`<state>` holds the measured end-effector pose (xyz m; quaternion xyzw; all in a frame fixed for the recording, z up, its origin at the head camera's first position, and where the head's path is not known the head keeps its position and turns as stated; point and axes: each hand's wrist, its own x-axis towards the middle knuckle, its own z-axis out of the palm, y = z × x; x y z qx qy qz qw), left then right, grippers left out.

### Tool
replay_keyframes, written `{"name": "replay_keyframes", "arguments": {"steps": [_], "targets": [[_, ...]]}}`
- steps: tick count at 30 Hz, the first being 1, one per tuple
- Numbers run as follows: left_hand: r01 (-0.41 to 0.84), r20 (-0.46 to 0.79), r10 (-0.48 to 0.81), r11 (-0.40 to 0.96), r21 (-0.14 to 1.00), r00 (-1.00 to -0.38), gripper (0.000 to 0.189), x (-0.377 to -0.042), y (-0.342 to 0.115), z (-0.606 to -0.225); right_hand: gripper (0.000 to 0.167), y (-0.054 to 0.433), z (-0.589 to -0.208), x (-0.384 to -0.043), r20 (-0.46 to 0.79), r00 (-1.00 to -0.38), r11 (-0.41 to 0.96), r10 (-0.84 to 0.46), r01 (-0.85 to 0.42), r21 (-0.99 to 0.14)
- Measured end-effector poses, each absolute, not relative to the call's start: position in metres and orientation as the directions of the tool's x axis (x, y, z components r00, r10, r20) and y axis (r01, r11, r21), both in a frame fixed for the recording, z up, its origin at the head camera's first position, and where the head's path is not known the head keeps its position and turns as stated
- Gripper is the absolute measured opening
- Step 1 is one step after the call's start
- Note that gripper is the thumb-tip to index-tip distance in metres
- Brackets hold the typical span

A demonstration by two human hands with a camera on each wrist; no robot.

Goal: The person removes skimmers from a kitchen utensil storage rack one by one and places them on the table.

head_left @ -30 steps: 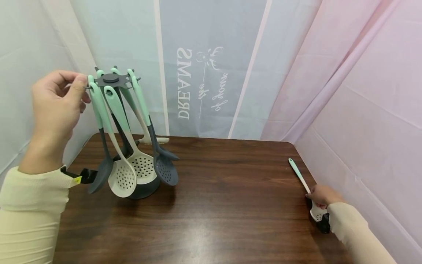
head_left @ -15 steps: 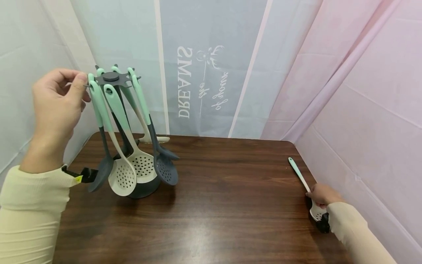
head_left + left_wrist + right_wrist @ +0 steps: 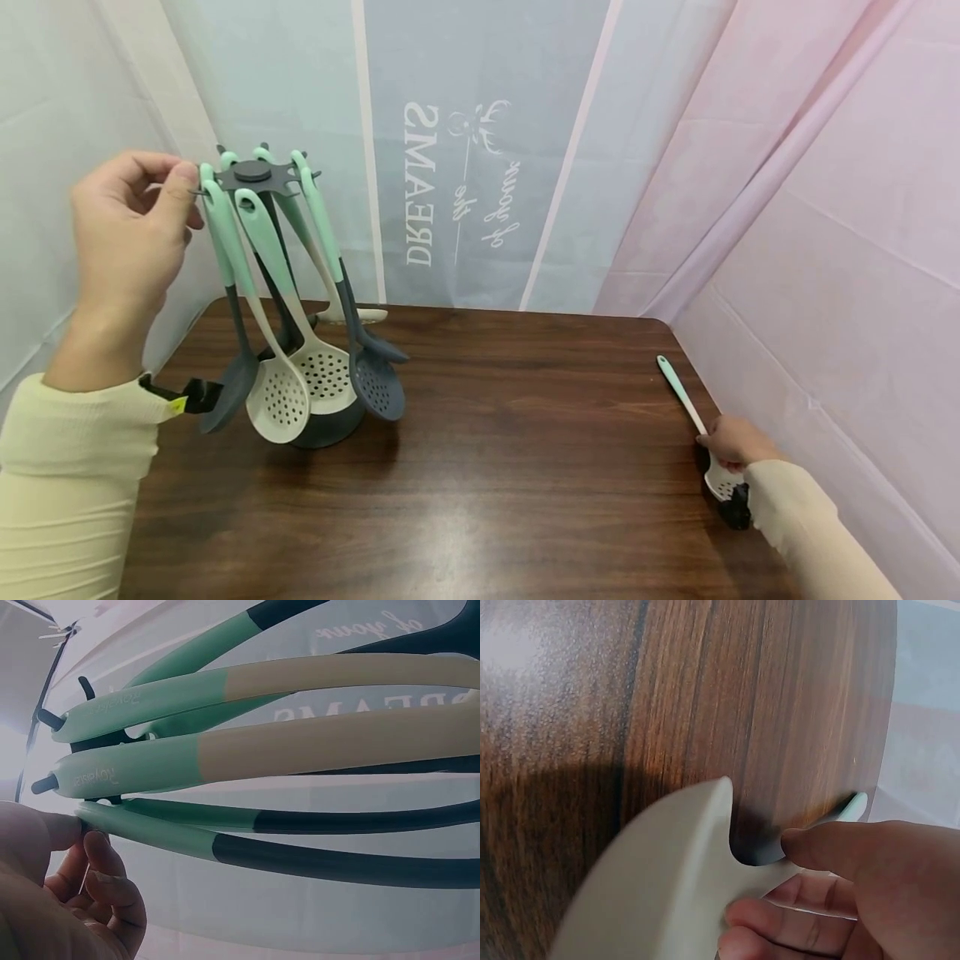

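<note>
My left hand (image 3: pixel 131 225) is raised at the left of the utensil rack (image 3: pixel 252 172). Its thumb and forefinger pinch the top of the mint handle of a dark grey spoon (image 3: pixel 234 392), right by the rack's hook. The rack holds several mint-handled utensils, among them a cream skimmer (image 3: pixel 279 404), a cream slotted turner (image 3: pixel 324 379) and a dark grey slotted spoon (image 3: pixel 378 387). At the table's right side, my right hand (image 3: pixel 738 442) grips the neck of a cream slotted utensil (image 3: pixel 667 870). Its mint handle (image 3: pixel 675 382) points toward the far edge, and the hand hides part of it.
A dark wood table (image 3: pixel 495 417) spans the space under both hands. The rack's round dark base (image 3: pixel 330 429) stands at its left. Fabric walls close in behind, with a printed grey cloth (image 3: pixel 480 167) at the back and a pink curtain (image 3: pixel 840 292) along the right.
</note>
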<state>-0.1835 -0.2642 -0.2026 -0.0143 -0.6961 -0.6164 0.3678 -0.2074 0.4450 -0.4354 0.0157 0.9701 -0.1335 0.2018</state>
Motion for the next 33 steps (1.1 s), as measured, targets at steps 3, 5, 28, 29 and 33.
{"name": "replay_keyframes", "arguments": {"steps": [3, 5, 28, 29, 33], "targets": [[0.459, 0.533, -0.423, 0.269, 0.846, -0.733, 0.007, -0.184, -0.263, -0.199, 0.040, 0.445, -0.436, -0.208, -0.398, -0.917, 0.965, -0.026, 0.081, -0.251], [0.444, 0.537, -0.413, 0.304, 0.843, -0.736, 0.007, -0.184, -0.263, -0.198, 0.042, 0.445, -0.435, -0.208, -0.402, -0.915, 0.966, -0.023, 0.084, -0.246], [0.425, 0.530, -0.416, 0.322, 0.846, -0.739, 0.007, -0.182, -0.265, -0.199, 0.039, 0.438, -0.408, -0.212, -0.359, -0.932, 0.956, -0.049, 0.060, -0.286], [0.424, 0.531, -0.415, 0.327, 0.845, -0.739, 0.007, -0.182, -0.265, -0.199, 0.037, 0.439, -0.406, -0.212, -0.361, -0.932, 0.953, -0.045, 0.068, -0.295], [0.439, 0.534, -0.415, 0.308, 0.844, -0.736, 0.007, -0.182, -0.265, -0.200, 0.036, 0.438, -0.397, -0.215, -0.363, -0.931, 0.947, -0.038, 0.082, -0.311]]}}
